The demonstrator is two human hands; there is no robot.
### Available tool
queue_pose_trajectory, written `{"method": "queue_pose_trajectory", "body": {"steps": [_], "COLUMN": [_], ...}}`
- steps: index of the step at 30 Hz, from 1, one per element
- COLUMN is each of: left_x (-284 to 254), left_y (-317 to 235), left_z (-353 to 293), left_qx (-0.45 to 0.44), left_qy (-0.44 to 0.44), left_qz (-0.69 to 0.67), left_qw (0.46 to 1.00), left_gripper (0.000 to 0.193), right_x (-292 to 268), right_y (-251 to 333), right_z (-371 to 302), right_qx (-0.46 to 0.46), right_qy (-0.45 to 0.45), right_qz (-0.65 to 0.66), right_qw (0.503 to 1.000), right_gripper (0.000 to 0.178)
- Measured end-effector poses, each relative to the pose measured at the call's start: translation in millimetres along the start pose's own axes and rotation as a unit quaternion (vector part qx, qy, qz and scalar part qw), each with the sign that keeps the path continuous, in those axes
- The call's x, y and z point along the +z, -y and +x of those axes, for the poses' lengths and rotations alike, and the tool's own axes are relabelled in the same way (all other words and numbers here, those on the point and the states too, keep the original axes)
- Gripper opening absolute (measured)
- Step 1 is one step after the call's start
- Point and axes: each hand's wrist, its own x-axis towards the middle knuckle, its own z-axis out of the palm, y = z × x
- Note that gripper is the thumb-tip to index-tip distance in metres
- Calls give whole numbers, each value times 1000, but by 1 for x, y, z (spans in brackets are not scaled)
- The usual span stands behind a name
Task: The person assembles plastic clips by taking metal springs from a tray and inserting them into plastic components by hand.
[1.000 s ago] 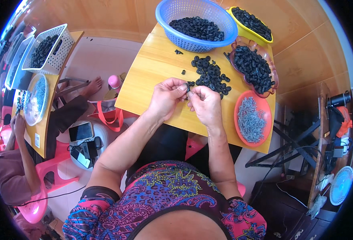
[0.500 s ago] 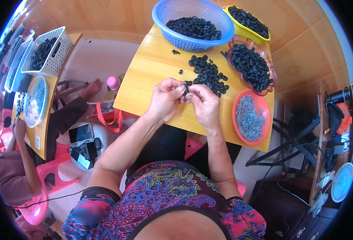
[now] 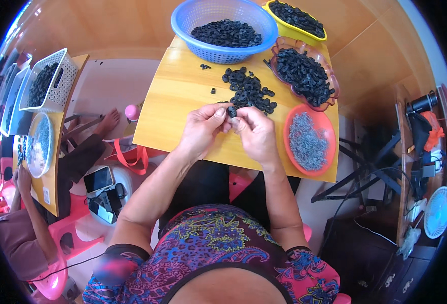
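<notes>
Pinching one black part, both hands hold its long axis roughly fore-and-aft.

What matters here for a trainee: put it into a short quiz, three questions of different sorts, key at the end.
1. True or false: the small grey pieces lie in the blue basket.
2. What is pinched between the fingertips of the left hand and right hand?
a) a mobile phone
b) a small black part
c) a red strap
3. Fill in: just beyond the scalloped dish, at the far right of the table, stands a ____ tub.

Key:
1. False; the small grey pieces lie in the orange plate.
2. b
3. yellow
</notes>
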Motion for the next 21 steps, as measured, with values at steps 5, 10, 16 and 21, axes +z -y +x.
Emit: {"method": "queue_pose_trajectory", "body": {"steps": [5, 10, 16, 21], "left_x": [-16, -32, -37, -40], "left_y": [-3, -7, -5, 0], "left_z": [10, 21, 40, 78], "left_qx": [30, 121, 229, 313], "left_qy": [-97, -174, -147, -118], "left_qz": [119, 298, 572, 695], "left_qw": [988, 931, 774, 636], "left_gripper": [30, 27, 25, 19], "right_x": [-73, -149, -144, -151], "right_y": [23, -7, 1, 6], "right_z": [24, 42, -1, -37], "right_qx": [68, 91, 113, 181], "right_qy": [-244, -267, -273, -213], "right_qz": [-140, -394, -362, -366], "right_qw": [957, 875, 884, 887], "right_gripper": [10, 25, 24, 16]}}
